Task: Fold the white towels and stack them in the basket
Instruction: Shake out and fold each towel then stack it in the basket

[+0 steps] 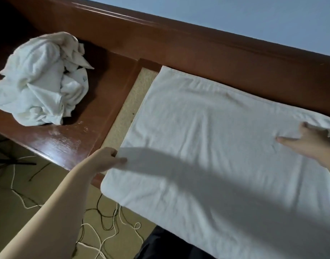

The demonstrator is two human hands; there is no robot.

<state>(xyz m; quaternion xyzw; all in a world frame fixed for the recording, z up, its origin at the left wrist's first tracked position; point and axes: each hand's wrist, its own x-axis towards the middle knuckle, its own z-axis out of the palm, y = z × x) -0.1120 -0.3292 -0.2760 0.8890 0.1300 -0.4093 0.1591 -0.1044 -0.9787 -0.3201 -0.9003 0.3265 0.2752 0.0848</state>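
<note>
A large white towel (207, 131) lies spread flat over the wooden surface, reaching from the backboard to the near edge. My left hand (106, 159) pinches its left edge, thumb on top of the cloth. My right hand (306, 143) rests on the towel at the far right with spread fingers, its fingertips in the folds at that edge. A crumpled heap of white towels (42, 79) sits on the wood to the left. No basket is in view.
A reddish wooden backboard (179, 47) runs behind the towel, with a blue wall above it. A beige textured strip (134, 101) shows beside the towel. Tangled white and black cords (108, 227) lie on the floor below.
</note>
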